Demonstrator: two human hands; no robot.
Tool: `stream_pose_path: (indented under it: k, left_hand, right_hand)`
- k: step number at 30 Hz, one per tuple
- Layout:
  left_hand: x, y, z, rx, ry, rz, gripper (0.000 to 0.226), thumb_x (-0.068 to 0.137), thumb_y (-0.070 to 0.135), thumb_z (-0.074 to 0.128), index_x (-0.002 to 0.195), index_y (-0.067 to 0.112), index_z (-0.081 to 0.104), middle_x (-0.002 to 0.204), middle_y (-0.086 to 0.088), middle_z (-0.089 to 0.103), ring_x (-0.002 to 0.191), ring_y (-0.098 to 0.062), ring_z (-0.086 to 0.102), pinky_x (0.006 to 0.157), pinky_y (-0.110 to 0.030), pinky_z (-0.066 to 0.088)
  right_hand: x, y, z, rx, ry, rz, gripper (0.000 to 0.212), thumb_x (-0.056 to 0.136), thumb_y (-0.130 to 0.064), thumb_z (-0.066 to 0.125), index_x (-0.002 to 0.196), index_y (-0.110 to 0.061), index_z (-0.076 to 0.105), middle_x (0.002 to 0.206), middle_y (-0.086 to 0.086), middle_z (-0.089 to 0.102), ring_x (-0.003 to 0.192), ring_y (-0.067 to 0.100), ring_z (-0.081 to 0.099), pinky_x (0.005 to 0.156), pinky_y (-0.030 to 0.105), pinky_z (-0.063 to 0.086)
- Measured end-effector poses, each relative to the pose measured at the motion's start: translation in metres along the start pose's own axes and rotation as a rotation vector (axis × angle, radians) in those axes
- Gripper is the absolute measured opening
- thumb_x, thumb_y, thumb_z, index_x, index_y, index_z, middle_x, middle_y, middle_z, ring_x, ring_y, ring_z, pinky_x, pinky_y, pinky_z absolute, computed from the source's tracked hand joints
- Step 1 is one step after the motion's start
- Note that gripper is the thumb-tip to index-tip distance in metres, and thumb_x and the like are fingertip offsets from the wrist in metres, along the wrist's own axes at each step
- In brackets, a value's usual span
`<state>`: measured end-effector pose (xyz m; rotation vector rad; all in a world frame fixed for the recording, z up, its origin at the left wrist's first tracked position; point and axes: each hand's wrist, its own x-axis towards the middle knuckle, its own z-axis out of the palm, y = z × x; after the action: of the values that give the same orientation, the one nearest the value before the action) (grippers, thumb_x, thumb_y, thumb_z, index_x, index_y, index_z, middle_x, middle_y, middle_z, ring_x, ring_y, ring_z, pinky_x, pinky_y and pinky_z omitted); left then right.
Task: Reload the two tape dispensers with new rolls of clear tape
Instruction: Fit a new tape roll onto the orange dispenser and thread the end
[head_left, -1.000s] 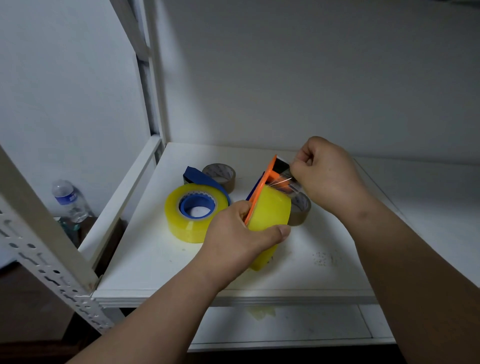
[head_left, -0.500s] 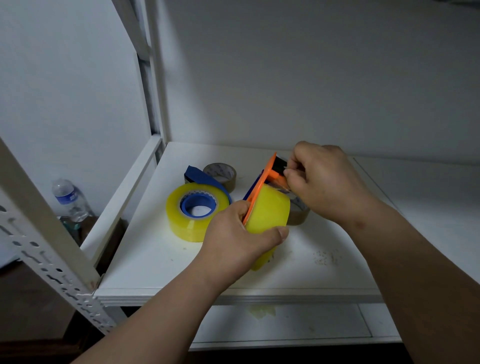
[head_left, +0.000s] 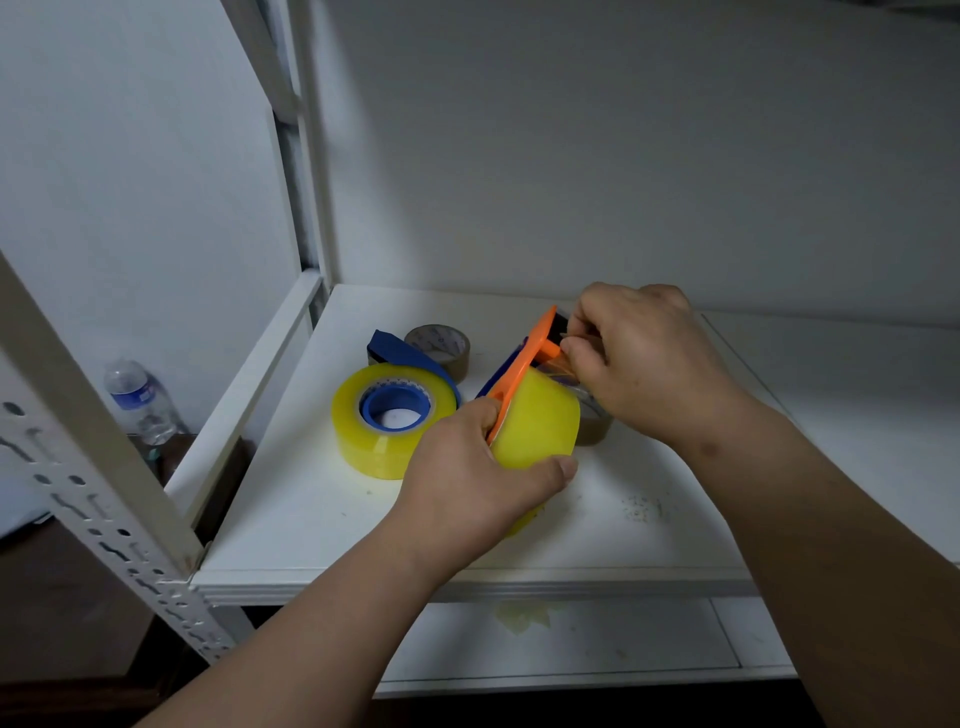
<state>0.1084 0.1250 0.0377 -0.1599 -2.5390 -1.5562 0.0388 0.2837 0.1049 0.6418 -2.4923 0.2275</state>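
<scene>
Item: orange tape dispenser (head_left: 524, 366), new clear roll (head_left: 535, 431) fitted, above shelf (head_left: 291, 509); my left hand (head_left: 467, 483) grips it steady so my right hand (head_left: 634, 358) can pinch the tape end at its head, likely threading

I noted the shelf (head_left: 322, 499) as matt white board, faintly speckled. Its upright (head_left: 104, 499) looked like painted metal, punched with slots. Both clear tape rolls (head_left: 540, 426) were glossy, yellow-tinted film; the orange dispenser (head_left: 524, 364) and blue dispenser (head_left: 400, 351) read as smooth plastic. The brown tape roll (head_left: 441, 345) had a duller sheen. The water bottle (head_left: 140, 400) was clear plastic.
</scene>
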Motion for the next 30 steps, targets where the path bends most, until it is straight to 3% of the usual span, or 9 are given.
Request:
stream_pose_path:
  k: [3,8,12,18,22,27,30]
  left_hand:
    - [0.000,0.002,-0.001,0.023,0.006,0.024,0.045,0.067,0.054,0.076,0.087,0.018,0.060,0.081,-0.009,0.064,0.073,-0.024,0.062,0.059,-0.042,0.050]
    - [0.000,0.003,-0.001,0.078,0.003,0.048,0.038,0.067,0.056,0.075,0.082,0.028,0.055,0.077,0.000,0.061,0.070,-0.015,0.060,0.055,-0.031,0.048]
    - [-0.003,0.002,0.002,0.121,0.010,0.067,0.040,0.068,0.058,0.075,0.080,0.029,0.051,0.077,0.001,0.058,0.071,-0.014,0.058,0.050,-0.023,0.042]
    - [-0.003,0.003,0.003,0.091,0.005,0.052,0.040,0.066,0.059,0.074,0.081,0.028,0.053,0.074,0.003,0.058,0.068,-0.012,0.058,0.054,-0.031,0.048]
    - [-0.004,0.003,0.004,0.094,0.001,0.044,0.041,0.067,0.059,0.074,0.084,0.028,0.054,0.078,0.001,0.060,0.071,-0.014,0.060,0.059,-0.039,0.051]
    - [-0.008,0.002,0.006,0.118,0.021,0.066,0.046,0.060,0.067,0.067,0.080,0.028,0.052,0.075,0.000,0.058,0.069,-0.014,0.059,0.053,-0.034,0.048]
    - [-0.009,0.004,0.006,0.123,0.007,0.061,0.048,0.057,0.071,0.062,0.079,0.029,0.051,0.074,0.004,0.057,0.068,-0.010,0.058,0.051,-0.028,0.046]
  right_hand:
    - [0.000,-0.001,-0.002,-0.001,0.042,0.026,0.018,0.084,-0.016,0.057,0.074,-0.020,0.043,0.069,-0.005,0.052,0.061,0.017,0.041,0.078,0.034,0.033]
    - [0.000,-0.004,-0.003,0.172,0.076,0.171,0.011,0.086,-0.021,0.057,0.078,-0.016,0.051,0.067,-0.009,0.051,0.065,0.019,0.050,0.071,0.031,0.033]
    - [0.003,-0.008,-0.007,0.373,0.017,0.297,0.012,0.085,-0.027,0.060,0.076,-0.021,0.054,0.070,-0.006,0.059,0.066,0.016,0.056,0.059,0.030,0.044]
    - [0.003,-0.004,-0.021,0.644,-0.130,0.420,0.013,0.076,-0.010,0.068,0.079,-0.019,0.059,0.057,-0.007,0.049,0.047,0.002,0.046,0.048,0.020,0.043]
    - [0.001,-0.003,-0.028,0.629,-0.226,0.433,0.026,0.071,0.003,0.068,0.084,-0.019,0.060,0.061,-0.006,0.052,0.054,0.005,0.054,0.055,0.024,0.051]
    - [0.001,-0.001,-0.027,0.523,-0.247,0.401,0.025,0.072,0.002,0.066,0.079,-0.020,0.058,0.065,-0.004,0.058,0.054,0.006,0.052,0.052,0.017,0.045]
    - [0.001,0.001,-0.022,0.415,-0.206,0.404,0.021,0.071,-0.003,0.069,0.074,-0.018,0.056,0.062,-0.007,0.055,0.057,0.010,0.052,0.056,0.025,0.044]
